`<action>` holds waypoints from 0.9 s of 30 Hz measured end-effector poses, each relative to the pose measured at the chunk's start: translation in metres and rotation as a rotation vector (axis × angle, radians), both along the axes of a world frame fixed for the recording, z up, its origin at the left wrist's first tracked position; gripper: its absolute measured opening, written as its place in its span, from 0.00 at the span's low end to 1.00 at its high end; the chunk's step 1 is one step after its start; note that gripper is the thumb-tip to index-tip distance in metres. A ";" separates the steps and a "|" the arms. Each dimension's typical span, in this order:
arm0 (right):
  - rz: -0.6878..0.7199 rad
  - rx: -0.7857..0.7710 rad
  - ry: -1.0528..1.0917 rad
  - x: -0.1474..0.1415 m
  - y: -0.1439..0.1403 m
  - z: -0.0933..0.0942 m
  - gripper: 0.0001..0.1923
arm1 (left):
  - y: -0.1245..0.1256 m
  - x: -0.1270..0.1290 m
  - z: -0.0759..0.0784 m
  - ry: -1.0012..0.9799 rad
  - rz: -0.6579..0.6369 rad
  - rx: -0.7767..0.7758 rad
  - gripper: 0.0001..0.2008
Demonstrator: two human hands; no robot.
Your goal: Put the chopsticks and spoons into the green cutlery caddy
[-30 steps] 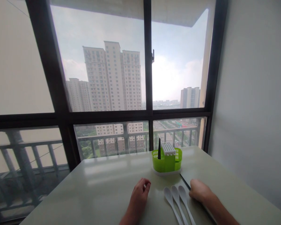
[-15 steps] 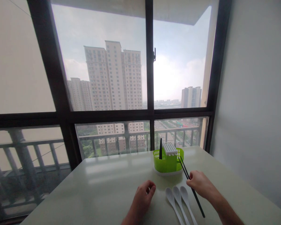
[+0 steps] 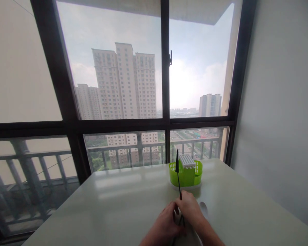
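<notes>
Chopsticks have swung across to the left hand, before the green basket — right hand fingers clamped round them, left's hold I can't tell — seemingly being straightened, which calls for steady pinching.

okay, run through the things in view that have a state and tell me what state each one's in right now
Right hand: closed on chopsticks
Left hand: fingers curled; grip unclear
Chopsticks: pointing toward the caddy
Caddy: upright on the table
Dark utensil: standing at the caddy
Spoon: lying on the table, partly hidden
</notes>
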State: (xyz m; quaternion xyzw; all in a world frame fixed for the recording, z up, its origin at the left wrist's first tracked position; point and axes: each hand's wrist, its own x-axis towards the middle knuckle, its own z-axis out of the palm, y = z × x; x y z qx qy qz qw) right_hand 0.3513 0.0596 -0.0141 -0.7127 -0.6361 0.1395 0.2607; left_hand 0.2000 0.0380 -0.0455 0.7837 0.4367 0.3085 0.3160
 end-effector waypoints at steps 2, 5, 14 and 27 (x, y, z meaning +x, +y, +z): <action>0.022 0.029 -0.009 0.002 0.001 -0.009 0.10 | -0.004 0.000 0.001 0.030 0.001 0.040 0.28; 0.054 0.044 -0.012 0.008 0.003 -0.013 0.12 | -0.008 -0.005 0.008 0.092 -0.026 0.062 0.21; 0.121 0.051 0.406 0.012 -0.008 0.011 0.12 | 0.010 -0.020 0.009 -0.053 0.155 0.021 0.08; 0.460 0.318 0.439 -0.015 -0.029 0.072 0.04 | 0.014 -0.018 0.031 -0.803 -0.088 -0.252 0.15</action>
